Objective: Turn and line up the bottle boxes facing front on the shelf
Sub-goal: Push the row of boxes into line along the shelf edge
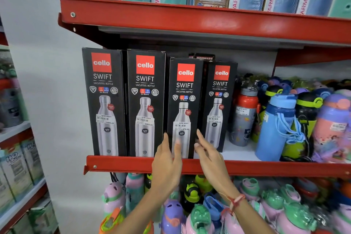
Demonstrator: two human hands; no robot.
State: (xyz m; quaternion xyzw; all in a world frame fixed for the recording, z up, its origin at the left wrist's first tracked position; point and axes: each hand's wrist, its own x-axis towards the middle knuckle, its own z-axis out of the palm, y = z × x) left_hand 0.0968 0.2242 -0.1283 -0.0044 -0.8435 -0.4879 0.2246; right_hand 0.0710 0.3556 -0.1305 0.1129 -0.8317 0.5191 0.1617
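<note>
4 bottle boxes [145,103] face front on the red shelf [247,167]; the fourth box [218,104] sits further back, unaligned. Left hand [167,165] and right hand [210,157] hover spread, holding nothing.

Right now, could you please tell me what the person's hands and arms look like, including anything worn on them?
Both forearms are bare, with no sleeves in view. The left hand wears nothing that shows: no glove, ring or watch. The right hand is bare too, but its wrist carries a red thread band, knotted, with loose ends hanging. The fingers are slightly blurred.
</note>
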